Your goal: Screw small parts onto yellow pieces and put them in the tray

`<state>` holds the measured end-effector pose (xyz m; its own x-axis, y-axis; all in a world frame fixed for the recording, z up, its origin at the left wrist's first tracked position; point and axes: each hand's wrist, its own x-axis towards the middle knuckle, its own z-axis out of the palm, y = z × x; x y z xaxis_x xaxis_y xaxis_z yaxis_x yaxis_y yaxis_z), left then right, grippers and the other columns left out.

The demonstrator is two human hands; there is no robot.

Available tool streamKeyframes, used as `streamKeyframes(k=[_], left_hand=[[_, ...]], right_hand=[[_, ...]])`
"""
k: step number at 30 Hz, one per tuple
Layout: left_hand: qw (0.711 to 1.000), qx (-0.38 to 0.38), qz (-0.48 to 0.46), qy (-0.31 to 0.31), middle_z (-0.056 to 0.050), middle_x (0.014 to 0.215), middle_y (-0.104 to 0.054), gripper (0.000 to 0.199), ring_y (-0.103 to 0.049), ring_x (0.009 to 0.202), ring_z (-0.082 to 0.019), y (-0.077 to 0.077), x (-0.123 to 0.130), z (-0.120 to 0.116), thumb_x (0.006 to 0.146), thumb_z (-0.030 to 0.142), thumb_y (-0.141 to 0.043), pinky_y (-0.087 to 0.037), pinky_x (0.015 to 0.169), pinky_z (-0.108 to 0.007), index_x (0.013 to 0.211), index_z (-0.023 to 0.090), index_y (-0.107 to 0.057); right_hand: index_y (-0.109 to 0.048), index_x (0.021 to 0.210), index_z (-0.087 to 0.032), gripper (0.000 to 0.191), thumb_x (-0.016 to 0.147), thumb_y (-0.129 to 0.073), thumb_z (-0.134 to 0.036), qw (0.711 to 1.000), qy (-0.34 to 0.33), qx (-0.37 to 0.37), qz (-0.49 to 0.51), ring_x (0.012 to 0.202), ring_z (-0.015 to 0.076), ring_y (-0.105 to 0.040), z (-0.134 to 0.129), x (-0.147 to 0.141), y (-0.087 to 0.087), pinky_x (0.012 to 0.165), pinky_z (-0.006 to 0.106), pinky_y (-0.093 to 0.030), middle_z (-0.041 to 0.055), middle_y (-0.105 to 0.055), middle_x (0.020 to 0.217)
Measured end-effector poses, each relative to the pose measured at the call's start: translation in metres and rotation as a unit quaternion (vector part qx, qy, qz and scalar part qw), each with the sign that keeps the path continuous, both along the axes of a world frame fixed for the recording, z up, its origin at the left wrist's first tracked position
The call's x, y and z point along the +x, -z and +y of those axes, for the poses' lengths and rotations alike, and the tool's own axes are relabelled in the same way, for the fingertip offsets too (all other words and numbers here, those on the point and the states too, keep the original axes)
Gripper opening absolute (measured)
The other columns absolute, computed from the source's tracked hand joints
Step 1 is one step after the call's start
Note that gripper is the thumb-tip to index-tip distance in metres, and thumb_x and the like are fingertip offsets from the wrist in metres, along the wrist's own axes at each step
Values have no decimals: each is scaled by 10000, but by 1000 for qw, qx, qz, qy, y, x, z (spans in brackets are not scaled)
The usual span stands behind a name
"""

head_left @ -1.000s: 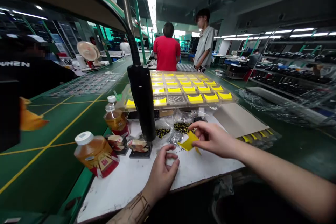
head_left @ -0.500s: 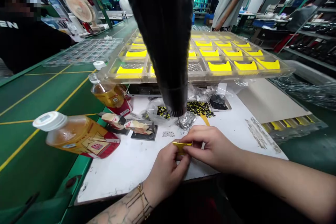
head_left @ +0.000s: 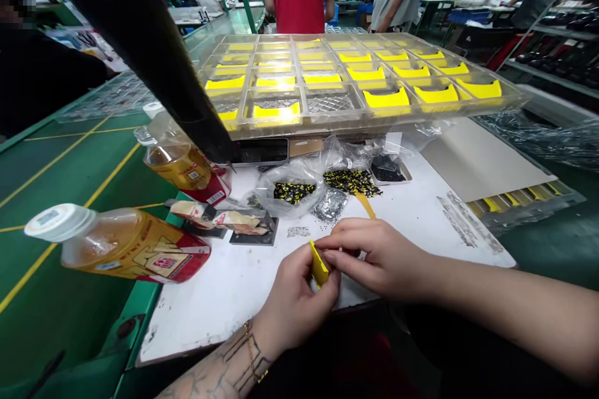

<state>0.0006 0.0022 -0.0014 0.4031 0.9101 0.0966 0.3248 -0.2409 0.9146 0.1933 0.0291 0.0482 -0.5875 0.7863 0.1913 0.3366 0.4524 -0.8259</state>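
Near the front of the white board (head_left: 201, 318), my left hand (head_left: 297, 296) grips a small yellow part (head_left: 319, 265) between thumb and fingers, the part standing tilted. My right hand (head_left: 374, 255) is pinched at the part's upper end; whether its fingertips hold something tiny cannot be made out. Beyond the hands lie a heap of small black and yellow pieces (head_left: 350, 182), an open plastic bag of such pieces (head_left: 294, 192) and a pile of tiny silvery pieces (head_left: 330, 204). A yellow strip (head_left: 365, 206) points toward my right hand.
A clear compartment tray (head_left: 332, 104) with several yellow parts stands raised behind. Two drink bottles (head_left: 135, 246) and dark blocks (head_left: 255, 230) are at the left. A black tool (head_left: 154, 43) hangs across the upper left. Cardboard (head_left: 486, 159) lies right; people are in the background.
The yellow part has turned from lying level to standing tilted in my left hand. The black tool now appears farther left in view, uncovering the bag, the tray's middle and a person in red.
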Motion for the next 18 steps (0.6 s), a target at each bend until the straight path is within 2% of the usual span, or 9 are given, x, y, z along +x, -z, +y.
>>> streamKeyframes(k=[3, 7, 13, 15, 18], left_hand=[[999, 10, 8, 33, -24, 837, -629, 72, -576, 771, -176, -1, -1, -1, 901, 254, -577, -479, 720, -296, 911, 183, -578], [999, 5, -1, 41, 9, 754, -570, 113, -529, 709, -148, -3, -1, 0, 899, 240, -581, -456, 681, -270, 809, 192, -532], [998, -29, -39, 51, -5, 791, -611, 103, -575, 751, -151, -5, 3, 1, 878, 197, -611, -479, 719, -271, 800, 190, -544], [997, -50, -49, 33, -14, 797, -634, 123, -591, 744, -155, -2, 3, 1, 883, 238, -640, -483, 701, -272, 809, 190, -555], [994, -92, -52, 4, -34, 790, -680, 199, -620, 729, -163, 1, 3, 2, 858, 340, -712, -489, 666, -267, 818, 183, -594]], right_hand=[[-771, 1067, -132, 217, 894, -653, -187, 999, 38, -3, 17, 814, 122, -634, 2, -2, 6, 754, 237, -488, 54, -712, 890], [-784, 1044, -119, 250, 863, -616, -76, 999, 21, 8, 44, 823, 119, -649, 4, -1, 8, 778, 230, -495, 56, -721, 875], [-781, 1041, -107, 252, 863, -603, -95, 996, 43, -62, 39, 829, 129, -666, 6, 2, 7, 785, 251, -513, 59, -731, 879], [-780, 1043, -129, 237, 867, -622, -138, 996, 74, -53, 20, 815, 131, -662, 8, 7, 5, 751, 256, -511, 47, -732, 889], [-786, 1006, -173, 196, 885, -639, -221, 986, 167, -10, 1, 818, 132, -669, 17, 24, -2, 728, 254, -510, 31, -744, 906]])
